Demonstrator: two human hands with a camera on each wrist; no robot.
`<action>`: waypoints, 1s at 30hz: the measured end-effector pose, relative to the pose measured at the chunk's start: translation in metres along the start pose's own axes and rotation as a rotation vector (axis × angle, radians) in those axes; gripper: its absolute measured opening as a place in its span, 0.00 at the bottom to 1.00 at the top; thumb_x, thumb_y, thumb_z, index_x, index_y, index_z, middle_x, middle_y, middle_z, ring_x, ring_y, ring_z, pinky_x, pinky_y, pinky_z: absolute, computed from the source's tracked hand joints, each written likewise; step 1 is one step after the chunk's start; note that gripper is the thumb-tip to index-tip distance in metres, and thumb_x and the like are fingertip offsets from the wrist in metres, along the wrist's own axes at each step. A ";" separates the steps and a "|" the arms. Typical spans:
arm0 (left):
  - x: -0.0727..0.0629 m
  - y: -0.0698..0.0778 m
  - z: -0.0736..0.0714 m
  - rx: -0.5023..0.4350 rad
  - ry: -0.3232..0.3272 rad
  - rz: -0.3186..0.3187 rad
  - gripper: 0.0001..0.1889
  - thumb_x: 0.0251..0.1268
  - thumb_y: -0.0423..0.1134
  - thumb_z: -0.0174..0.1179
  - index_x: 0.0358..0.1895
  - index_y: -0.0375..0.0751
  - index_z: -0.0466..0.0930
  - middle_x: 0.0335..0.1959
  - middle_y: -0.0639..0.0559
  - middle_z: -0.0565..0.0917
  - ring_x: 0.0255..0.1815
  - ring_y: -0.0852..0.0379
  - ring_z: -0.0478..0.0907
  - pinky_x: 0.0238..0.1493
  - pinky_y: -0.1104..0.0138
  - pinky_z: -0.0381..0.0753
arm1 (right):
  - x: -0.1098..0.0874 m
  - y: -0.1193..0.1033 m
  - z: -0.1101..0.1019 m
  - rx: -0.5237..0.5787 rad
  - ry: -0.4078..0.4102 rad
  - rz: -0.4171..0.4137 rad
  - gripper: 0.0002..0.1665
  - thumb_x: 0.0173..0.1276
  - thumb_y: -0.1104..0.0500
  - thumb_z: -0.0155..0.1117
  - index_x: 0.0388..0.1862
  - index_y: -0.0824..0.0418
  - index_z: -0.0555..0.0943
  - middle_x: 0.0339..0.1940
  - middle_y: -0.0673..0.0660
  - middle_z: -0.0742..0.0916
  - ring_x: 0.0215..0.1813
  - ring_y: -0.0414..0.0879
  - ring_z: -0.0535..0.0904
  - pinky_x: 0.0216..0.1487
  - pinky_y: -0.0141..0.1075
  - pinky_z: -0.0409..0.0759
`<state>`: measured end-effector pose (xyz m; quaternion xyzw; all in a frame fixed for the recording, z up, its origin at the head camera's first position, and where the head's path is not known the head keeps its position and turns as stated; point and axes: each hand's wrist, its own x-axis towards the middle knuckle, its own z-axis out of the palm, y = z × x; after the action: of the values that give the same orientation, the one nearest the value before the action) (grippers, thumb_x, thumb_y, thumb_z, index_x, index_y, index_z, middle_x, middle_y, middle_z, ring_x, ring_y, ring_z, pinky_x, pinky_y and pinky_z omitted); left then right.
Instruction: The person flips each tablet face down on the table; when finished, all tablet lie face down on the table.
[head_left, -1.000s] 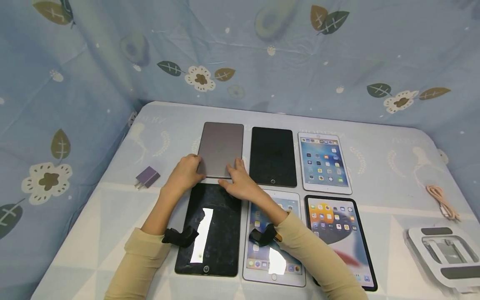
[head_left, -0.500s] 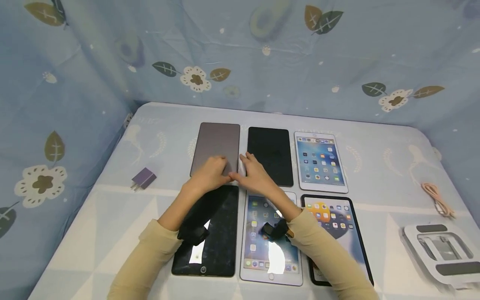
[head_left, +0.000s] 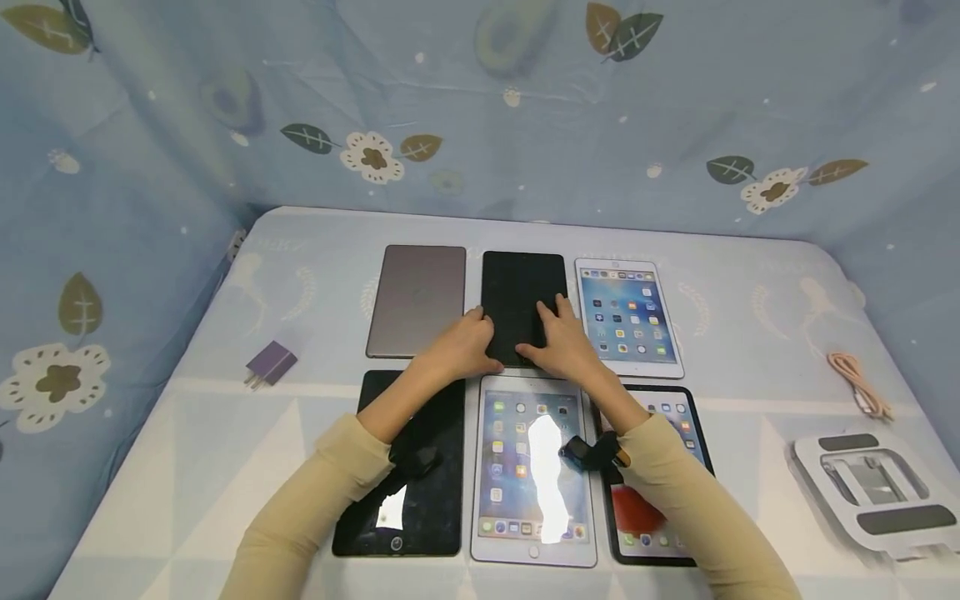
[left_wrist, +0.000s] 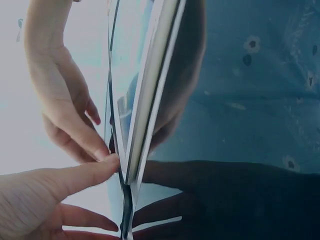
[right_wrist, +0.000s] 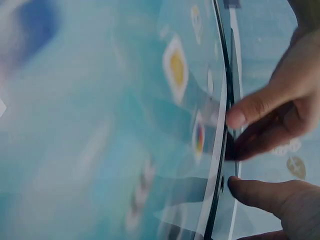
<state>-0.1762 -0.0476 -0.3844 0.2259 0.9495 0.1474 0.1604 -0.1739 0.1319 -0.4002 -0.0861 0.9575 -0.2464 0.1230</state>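
In the head view, my left hand (head_left: 463, 343) lies at the left edge of a black tablet (head_left: 517, 287), its fingers along that side near the lower corner. My right hand (head_left: 562, 346) touches the same tablet's lower right part, fingers spread. A grey tablet (head_left: 420, 292), back side up, sits to the left. To the right is a white tablet (head_left: 628, 312) with a lit screen. Nearer me lie a large black tablet (head_left: 420, 517), a white lit tablet (head_left: 498, 492) and a black-framed lit tablet (head_left: 693, 417), partly hidden by my right arm.
A purple charger plug (head_left: 272, 364) lies at the left of the table (head_left: 187, 467). At the right are a coiled peach cable (head_left: 861, 383) and a white-and-grey folding stand (head_left: 873, 492). A patterned blue curtain (head_left: 540, 158) hangs behind the table.
Both hands have moved right, from the grey tablet's sides to the black tablet beside it. The grey tablet lies in line with its row. The head view has shifted slightly.
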 end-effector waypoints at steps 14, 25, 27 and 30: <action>0.006 0.000 0.003 0.017 0.009 0.007 0.42 0.53 0.46 0.71 0.65 0.20 0.64 0.71 0.24 0.58 0.71 0.35 0.61 0.68 0.54 0.68 | 0.006 0.032 -0.005 0.094 0.084 0.107 0.57 0.55 0.44 0.72 0.70 0.78 0.58 0.78 0.72 0.43 0.75 0.75 0.46 0.70 0.64 0.56; 0.004 -0.005 0.003 -0.049 0.007 0.025 0.41 0.54 0.44 0.71 0.65 0.22 0.65 0.71 0.25 0.58 0.72 0.36 0.61 0.69 0.55 0.66 | 0.002 0.026 -0.003 0.644 0.134 0.161 0.43 0.65 0.60 0.62 0.73 0.72 0.54 0.78 0.67 0.50 0.78 0.65 0.46 0.75 0.56 0.51; 0.003 -0.002 0.002 -0.066 -0.014 0.027 0.40 0.56 0.43 0.70 0.66 0.22 0.63 0.71 0.24 0.57 0.72 0.36 0.60 0.69 0.55 0.67 | -0.001 0.022 -0.006 0.743 0.146 0.136 0.40 0.68 0.64 0.58 0.74 0.71 0.53 0.76 0.68 0.59 0.75 0.61 0.59 0.72 0.51 0.61; 0.003 0.002 -0.001 -0.102 -0.046 0.038 0.39 0.59 0.40 0.68 0.68 0.22 0.61 0.71 0.24 0.58 0.72 0.35 0.60 0.68 0.54 0.68 | -0.005 0.015 -0.014 0.840 0.158 0.113 0.38 0.71 0.66 0.53 0.75 0.70 0.51 0.74 0.67 0.64 0.70 0.59 0.68 0.66 0.47 0.71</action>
<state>-0.1783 -0.0443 -0.3830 0.2390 0.9323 0.1933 0.1907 -0.1743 0.1519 -0.3946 0.0430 0.7837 -0.6135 0.0870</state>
